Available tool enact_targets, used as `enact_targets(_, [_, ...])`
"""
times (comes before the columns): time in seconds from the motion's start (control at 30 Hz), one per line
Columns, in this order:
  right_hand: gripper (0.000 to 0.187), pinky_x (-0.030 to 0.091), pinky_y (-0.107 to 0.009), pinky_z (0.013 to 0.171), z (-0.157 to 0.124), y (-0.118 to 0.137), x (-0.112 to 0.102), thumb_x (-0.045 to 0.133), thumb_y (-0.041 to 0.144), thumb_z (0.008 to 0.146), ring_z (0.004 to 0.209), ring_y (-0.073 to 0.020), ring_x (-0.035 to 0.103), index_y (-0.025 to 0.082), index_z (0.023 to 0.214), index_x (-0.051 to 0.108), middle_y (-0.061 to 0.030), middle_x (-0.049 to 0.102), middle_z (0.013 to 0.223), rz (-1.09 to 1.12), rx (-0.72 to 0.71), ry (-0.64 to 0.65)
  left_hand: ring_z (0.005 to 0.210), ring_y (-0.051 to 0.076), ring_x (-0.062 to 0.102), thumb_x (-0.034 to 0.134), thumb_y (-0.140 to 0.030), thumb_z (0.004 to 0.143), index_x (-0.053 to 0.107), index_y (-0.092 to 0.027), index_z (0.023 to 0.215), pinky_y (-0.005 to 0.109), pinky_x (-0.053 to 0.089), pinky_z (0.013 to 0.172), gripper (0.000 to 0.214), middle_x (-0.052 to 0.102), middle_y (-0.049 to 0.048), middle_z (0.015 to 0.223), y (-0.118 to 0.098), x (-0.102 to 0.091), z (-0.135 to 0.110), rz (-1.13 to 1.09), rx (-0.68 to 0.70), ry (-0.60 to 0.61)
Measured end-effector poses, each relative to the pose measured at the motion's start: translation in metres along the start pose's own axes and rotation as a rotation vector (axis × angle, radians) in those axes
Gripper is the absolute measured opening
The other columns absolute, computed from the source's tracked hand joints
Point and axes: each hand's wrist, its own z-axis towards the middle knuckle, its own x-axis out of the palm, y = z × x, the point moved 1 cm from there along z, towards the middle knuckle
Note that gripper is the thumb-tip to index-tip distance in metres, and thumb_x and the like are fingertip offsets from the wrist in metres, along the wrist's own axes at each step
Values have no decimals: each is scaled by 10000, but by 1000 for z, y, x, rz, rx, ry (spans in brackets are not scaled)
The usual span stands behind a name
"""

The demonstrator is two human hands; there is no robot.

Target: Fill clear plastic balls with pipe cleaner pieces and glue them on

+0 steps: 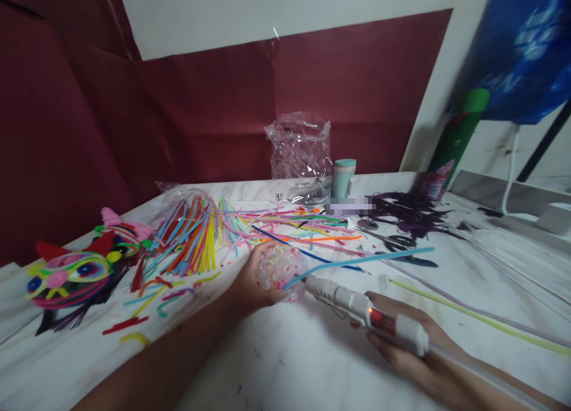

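My left hand is curled around a clear, rounded object speckled with pink and yellow bits. In my right hand is a white glue gun with an orange light lit on its body. Its nozzle points left, at or very near the right side of the speckled object; whether they touch I cannot tell. A light blue pipe cleaner runs from the front of that object out to the right, above the glue gun. A dark blue pipe cleaner lies behind it on the white table.
Colourful pipe cleaners lie bundled at left, beside decorated faces and short cut pieces. Black-handled scissors, purple strips, a green cup and a clear bag stand or lie farther back. A yellow-green pipe cleaner lies right.
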Motion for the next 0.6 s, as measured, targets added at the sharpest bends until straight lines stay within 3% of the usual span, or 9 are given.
enact_targets(0.33, [93, 458, -222, 520, 4, 2, -5, 460, 181, 812, 593, -141, 586, 218, 734, 496, -7, 589, 684, 27, -7, 48, 1236, 316, 410, 783, -339, 540, 331, -250, 1299, 441, 339, 1035, 888, 416, 94, 1323, 5, -12, 3, 33, 14, 83])
enact_targets(0.47, [104, 431, -213, 475, 6, -2, -3, 445, 191, 820, 528, -123, 539, 217, 736, 500, 10, 561, 638, 24, 52, -24, 1271, 341, 379, 802, -379, 517, 313, -230, 1317, 460, 324, 1043, 949, 392, 119, 1363, 11, -22, 6, 15, -1, 145])
enact_targets(0.6, [137, 450, -228, 484, 8, -7, -2, 444, 202, 834, 529, -128, 538, 215, 707, 492, 3, 563, 627, 4, 133, -89, 1208, 355, 457, 822, -384, 460, 297, -253, 1312, 471, 411, 970, 1009, 454, 111, 1318, 10, -23, 6, -79, -123, 140])
